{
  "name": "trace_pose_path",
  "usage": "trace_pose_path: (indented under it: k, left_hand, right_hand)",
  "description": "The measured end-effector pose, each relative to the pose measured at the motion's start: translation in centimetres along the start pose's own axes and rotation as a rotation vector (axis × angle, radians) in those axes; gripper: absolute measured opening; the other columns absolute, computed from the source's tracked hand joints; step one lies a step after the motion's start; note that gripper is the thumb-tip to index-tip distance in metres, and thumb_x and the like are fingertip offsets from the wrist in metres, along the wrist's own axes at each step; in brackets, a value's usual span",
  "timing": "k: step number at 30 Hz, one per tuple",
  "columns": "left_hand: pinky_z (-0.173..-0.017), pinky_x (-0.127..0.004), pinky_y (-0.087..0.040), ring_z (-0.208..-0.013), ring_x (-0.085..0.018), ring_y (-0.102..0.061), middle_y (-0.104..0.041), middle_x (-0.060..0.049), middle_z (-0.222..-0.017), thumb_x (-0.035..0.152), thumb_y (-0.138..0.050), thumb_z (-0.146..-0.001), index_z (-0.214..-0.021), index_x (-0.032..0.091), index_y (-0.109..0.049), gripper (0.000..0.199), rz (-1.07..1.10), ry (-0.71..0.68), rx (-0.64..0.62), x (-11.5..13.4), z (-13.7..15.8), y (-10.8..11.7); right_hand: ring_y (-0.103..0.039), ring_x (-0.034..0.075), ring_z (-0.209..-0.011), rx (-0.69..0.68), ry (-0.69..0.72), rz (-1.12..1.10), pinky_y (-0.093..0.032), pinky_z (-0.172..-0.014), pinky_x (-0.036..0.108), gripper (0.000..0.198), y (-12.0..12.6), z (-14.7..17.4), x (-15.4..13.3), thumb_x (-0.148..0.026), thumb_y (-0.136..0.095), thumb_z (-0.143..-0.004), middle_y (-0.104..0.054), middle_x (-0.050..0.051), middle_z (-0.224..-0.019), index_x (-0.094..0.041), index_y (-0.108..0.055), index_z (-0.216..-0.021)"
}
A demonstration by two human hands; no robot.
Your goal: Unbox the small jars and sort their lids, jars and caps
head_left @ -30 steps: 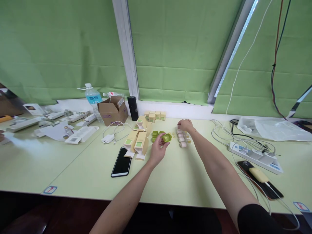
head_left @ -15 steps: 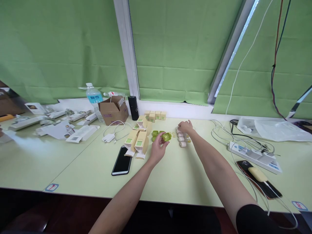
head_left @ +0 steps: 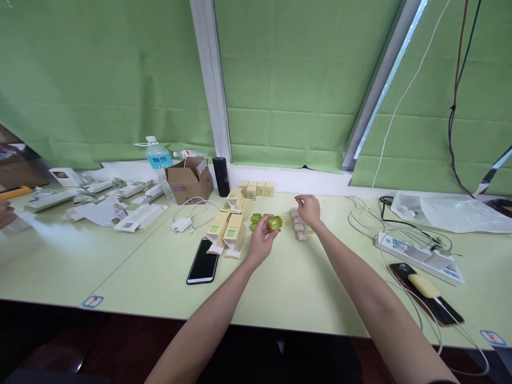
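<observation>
My left hand [head_left: 261,240] is closed around the edge of a small green square cup [head_left: 275,223], its open side tilted up toward me. Behind it, more green cups [head_left: 256,218] rest on the table. My right hand [head_left: 309,210] hovers at the far end of a row of small pale pinkish pieces [head_left: 299,228], its fingers curled and thumb and forefinger pinched. Whatever lies between those fingertips is too small to make out. Tiny yellowish bits [head_left: 285,220] lie between the green cups and the row. Left of my left hand stand several cream boxes [head_left: 234,233] with open flaps.
Small closed boxes [head_left: 256,189] line the wall beside a black cylinder [head_left: 221,177]. A cardboard box [head_left: 189,182] and a water bottle [head_left: 159,162] stand to the left. A phone [head_left: 202,261] lies in front. At right are a power strip [head_left: 418,257] and tangled cables.
My right hand has risen slightly from the far end of the pale row, its fingers drawn together. The left hand keeps the green cup nearly in place. The view has shifted a little.
</observation>
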State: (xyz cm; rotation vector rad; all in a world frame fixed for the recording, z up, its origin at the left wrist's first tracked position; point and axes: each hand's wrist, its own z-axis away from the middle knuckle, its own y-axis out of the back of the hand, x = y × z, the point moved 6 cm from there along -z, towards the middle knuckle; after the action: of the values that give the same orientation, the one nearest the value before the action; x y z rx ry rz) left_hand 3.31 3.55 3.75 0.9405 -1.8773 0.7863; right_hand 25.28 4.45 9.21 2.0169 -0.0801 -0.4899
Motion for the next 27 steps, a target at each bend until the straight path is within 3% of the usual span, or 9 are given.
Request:
trace_pose_path:
  k: [2, 4, 8, 10, 12, 15, 20, 22, 27]
  left_hand:
    - [-0.1, -0.042, -0.056, -0.102, -0.022, -0.072, -0.071, -0.011, -0.117, 0.038, -0.076, -0.085, -0.131, 0.021, -0.052, 0.054, 0.042, 0.003, -0.018, 0.0, 0.0, -0.3]
    - [-0.101, -0.043, -0.057, -0.103, -0.022, -0.072, -0.071, -0.011, -0.119, 0.038, -0.077, -0.084, -0.13, 0.021, -0.052, 0.055, 0.074, -0.004, -0.033, 0.2, 0.0, -0.6]
    - [-0.1, -0.041, -0.056, -0.109, -0.023, -0.07, -0.07, -0.011, -0.122, 0.031, -0.074, -0.085, -0.13, 0.021, -0.056, 0.049, -0.034, -0.086, -0.023, 1.2, 0.7, -0.9]
    - [-0.1, -0.041, -0.056, -0.109, -0.023, -0.069, -0.07, -0.01, -0.124, 0.027, -0.071, -0.087, -0.128, 0.023, -0.06, 0.043, -0.176, -0.155, -0.003, 2.0, 1.3, -1.0]
    - [-0.102, -0.043, -0.054, -0.109, -0.024, -0.069, -0.07, -0.009, -0.123, 0.023, -0.067, -0.088, -0.125, 0.025, -0.064, 0.037, -0.318, -0.235, -0.002, 2.7, 2.0, -1.2]
    - [-0.104, -0.045, -0.053, -0.111, -0.025, -0.068, -0.071, -0.008, -0.119, 0.019, -0.063, -0.089, -0.125, 0.027, -0.065, 0.037, -0.435, -0.334, -0.027, 3.5, 2.7, -1.5]
    - [-0.097, -0.041, -0.057, -0.1, -0.022, -0.07, -0.07, -0.01, -0.112, 0.025, -0.063, -0.092, -0.144, 0.022, -0.049, 0.054, -0.283, -0.319, -0.059, 3.7, 2.6, -1.3]
    - [-0.094, -0.04, -0.058, -0.097, -0.021, -0.07, -0.069, -0.01, -0.109, 0.03, -0.062, -0.094, -0.14, 0.02, -0.053, 0.048, -0.233, -0.295, -0.067, 3.6, 2.2, -1.2]
    - [-0.088, -0.035, -0.059, -0.094, -0.019, -0.07, -0.07, -0.01, -0.109, 0.035, -0.066, -0.093, -0.118, 0.02, -0.07, 0.03, -0.265, -0.285, -0.049, 3.5, 1.9, -1.2]
  right_hand:
    - [-0.061, 0.027, -0.111, 0.218, -0.004, -0.318, -0.046, -0.098, 0.042, 0.033, 1.5, 3.0, -0.8, -0.025, -0.041, -0.097, -0.075, 0.01, -0.108, -0.021, -0.072, -0.108]
    - [-0.064, 0.025, -0.095, 0.307, -0.01, -0.57, -0.051, -0.087, 0.041, 0.027, 2.0, 6.5, -1.5, -0.032, -0.046, -0.096, -0.074, 0.008, -0.093, -0.021, -0.07, -0.102]
    - [-0.066, 0.022, -0.089, 0.32, 0.015, -0.866, -0.055, -0.078, 0.037, 0.024, 2.3, 12.4, -3.8, -0.039, -0.058, -0.092, -0.071, 0.007, -0.098, -0.022, -0.066, -0.107]
    - [-0.066, 0.023, -0.097, 0.256, 0.058, -0.924, -0.057, -0.08, 0.038, 0.041, 2.2, 14.0, -5.2, -0.038, -0.068, -0.085, -0.07, 0.01, -0.113, -0.023, -0.061, -0.123]
    - [-0.066, 0.024, -0.1, 0.225, 0.057, -0.943, -0.058, -0.08, 0.039, 0.051, 2.0, 14.6, -6.0, -0.037, -0.073, -0.081, -0.069, 0.011, -0.12, -0.023, -0.059, -0.128]
    - [-0.068, 0.023, -0.095, 0.207, 0.032, -1.003, -0.06, -0.078, 0.04, 0.048, 1.7, 14.6, -6.1, -0.036, -0.074, -0.08, -0.07, 0.01, -0.115, -0.024, -0.061, -0.124]
    - [-0.07, 0.025, -0.105, 0.109, 0.111, -1.219, -0.06, -0.09, 0.044, 0.044, 1.6, 13.9, -4.9, -0.036, -0.074, -0.081, -0.07, 0.011, -0.121, -0.026, -0.059, -0.121]
    - [-0.07, 0.026, -0.105, 0.083, 0.115, -1.294, -0.06, -0.093, 0.045, 0.044, 1.7, 13.8, -4.4, -0.036, -0.077, -0.079, -0.071, 0.011, -0.122, -0.026, -0.059, -0.118]
    - [-0.072, 0.025, -0.098, 0.004, 0.108, -1.385, -0.058, -0.096, 0.048, 0.045, 1.2, 13.9, -4.6, -0.032, -0.081, -0.075, -0.075, 0.006, -0.102, -0.026, -0.062, -0.114]
